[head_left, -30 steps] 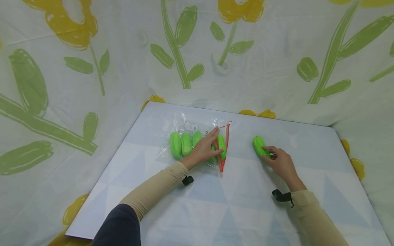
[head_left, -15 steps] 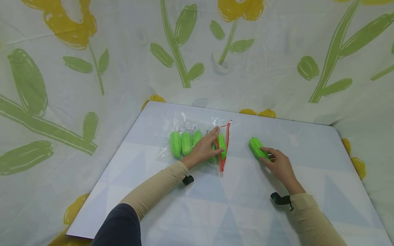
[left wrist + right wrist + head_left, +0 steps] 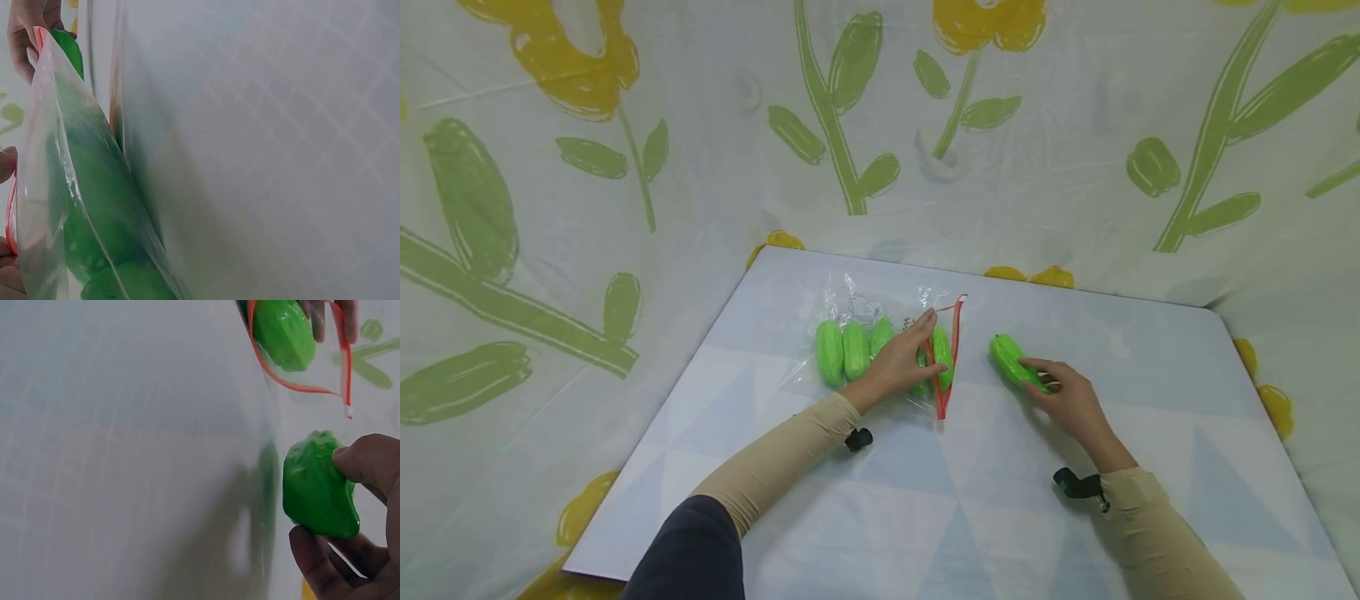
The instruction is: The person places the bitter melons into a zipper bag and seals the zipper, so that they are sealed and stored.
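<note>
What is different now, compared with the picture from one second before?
The right hand, gripping the loose green vegetable, carried it leftward toward the zip bag. The left hand kept the bag's red-edged mouth open; the vegetables inside did not move.

A bright green, ridged toy cucumber point(image 3: 1015, 362) lies slantwise on the pale surface, its near end gripped by the right hand point(image 3: 1070, 402), just right of the bag's mouth. The clear zip bag point(image 3: 880, 346) with a red seal strip lies flat, mouth held open by the left hand point(image 3: 895, 365), with several more green cucumbers side by side inside.
</note>
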`<action>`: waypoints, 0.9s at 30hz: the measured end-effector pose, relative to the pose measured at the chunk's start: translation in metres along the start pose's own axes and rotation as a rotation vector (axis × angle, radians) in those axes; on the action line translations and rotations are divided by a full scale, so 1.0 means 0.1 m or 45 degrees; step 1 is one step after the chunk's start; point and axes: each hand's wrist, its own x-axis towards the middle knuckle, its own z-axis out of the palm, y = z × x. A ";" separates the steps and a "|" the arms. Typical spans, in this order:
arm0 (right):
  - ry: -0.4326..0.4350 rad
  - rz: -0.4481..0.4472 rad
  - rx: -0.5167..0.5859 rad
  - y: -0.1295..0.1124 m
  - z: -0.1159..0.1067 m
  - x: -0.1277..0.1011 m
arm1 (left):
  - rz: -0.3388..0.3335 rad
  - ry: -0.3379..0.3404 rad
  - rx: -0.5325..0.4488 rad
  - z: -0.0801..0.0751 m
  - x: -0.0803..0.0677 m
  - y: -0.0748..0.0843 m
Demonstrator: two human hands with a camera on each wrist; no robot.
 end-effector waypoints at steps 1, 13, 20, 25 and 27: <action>-0.004 -0.011 0.009 -0.01 0.01 0.01 | -0.003 -0.002 0.001 0.00 0.00 0.00; -0.063 -0.098 0.079 -0.08 0.16 0.04 | 0.007 0.008 0.005 0.02 0.01 -0.01; -0.098 -0.135 0.114 -0.15 0.20 0.05 | -0.022 -0.014 -0.007 0.02 0.00 0.00; -0.123 -0.173 0.121 -0.18 0.25 0.08 | -0.023 -0.015 0.001 0.01 0.00 0.01; -0.122 -0.188 0.118 -0.19 0.27 0.09 | -0.023 -0.017 -0.003 0.00 -0.01 0.02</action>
